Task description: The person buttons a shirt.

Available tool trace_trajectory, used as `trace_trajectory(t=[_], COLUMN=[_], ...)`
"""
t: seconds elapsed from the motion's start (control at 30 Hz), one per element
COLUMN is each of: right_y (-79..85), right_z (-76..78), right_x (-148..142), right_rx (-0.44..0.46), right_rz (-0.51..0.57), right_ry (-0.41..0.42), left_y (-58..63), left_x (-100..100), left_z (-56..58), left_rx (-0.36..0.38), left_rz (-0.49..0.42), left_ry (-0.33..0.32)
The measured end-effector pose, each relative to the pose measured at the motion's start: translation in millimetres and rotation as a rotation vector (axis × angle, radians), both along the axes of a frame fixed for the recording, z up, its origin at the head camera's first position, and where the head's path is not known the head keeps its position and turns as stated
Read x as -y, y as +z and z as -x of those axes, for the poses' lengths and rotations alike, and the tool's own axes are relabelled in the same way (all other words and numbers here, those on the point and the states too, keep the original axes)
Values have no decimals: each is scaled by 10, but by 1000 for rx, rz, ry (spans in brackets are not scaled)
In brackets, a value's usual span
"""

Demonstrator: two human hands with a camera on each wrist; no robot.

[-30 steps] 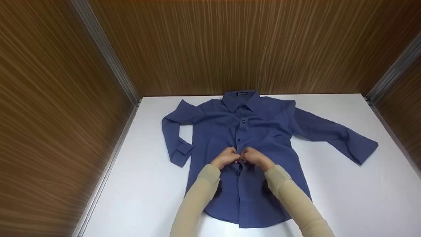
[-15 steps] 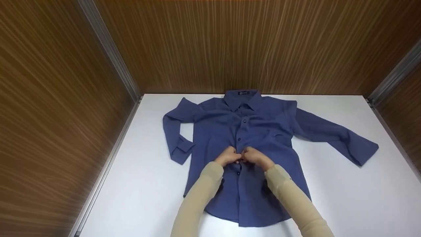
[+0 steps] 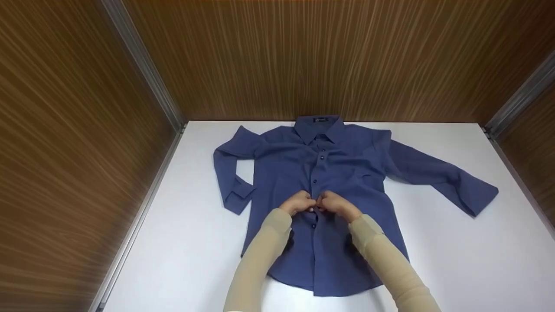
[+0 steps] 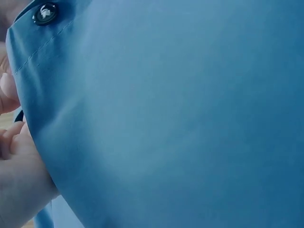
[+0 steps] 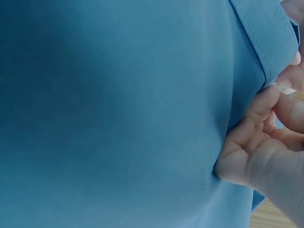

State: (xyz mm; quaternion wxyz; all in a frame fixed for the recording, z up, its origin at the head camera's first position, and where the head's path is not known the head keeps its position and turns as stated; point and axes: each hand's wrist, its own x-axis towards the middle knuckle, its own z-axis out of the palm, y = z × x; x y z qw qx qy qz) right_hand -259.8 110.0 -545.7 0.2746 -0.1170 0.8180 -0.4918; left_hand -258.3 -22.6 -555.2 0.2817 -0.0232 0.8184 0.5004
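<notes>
A dark blue long-sleeved button-up shirt (image 3: 282, 169) lies front up, its collar at the far side. Midway down its front placket, my left hand (image 3: 299, 202) and right hand (image 3: 334, 203) meet with curled fingers, each pinching the cloth. The exact spot between the fingertips is too small to make out from above. Close up, the left wrist view has a dark button (image 4: 45, 14) on the lifted edge. Fingers pinch the edge beside the stitched placket (image 5: 268, 40) in the right wrist view. Below the hands, a gap shows in the placket above another button (image 3: 314, 225).
The shirt lies on a white table (image 3: 182, 242). One sleeve (image 3: 230, 173) is bent at the left, and the other sleeve (image 3: 442, 171) stretches out to the right. Wood-grain panels (image 3: 299, 60) with metal corner strips stand behind and at both sides.
Both hands stay at the same place on the placket, with only slight finger movement. The head view has shifted a little, so the shirt appears slightly higher.
</notes>
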Motion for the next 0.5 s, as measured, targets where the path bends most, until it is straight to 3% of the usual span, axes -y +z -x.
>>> trace_trajectory(t=[0.2,0.3,0.4,0.5], right_y=[251,177,-43,-604], right_z=[-98,-44,60,324], right_x=[30,40,6,-93], right_rx=[1,36,0,-44], right_rz=[-19,-42,0,44], right_ry=[0,-18,22,64], left_y=[18,11,7,3], left_x=[62,87,89,72], left_z=[44,60,62,54], left_rx=[16,30,47,37], left_rz=[-74,-98,-127,-137], left_ry=[-54,-53,-42,-33])
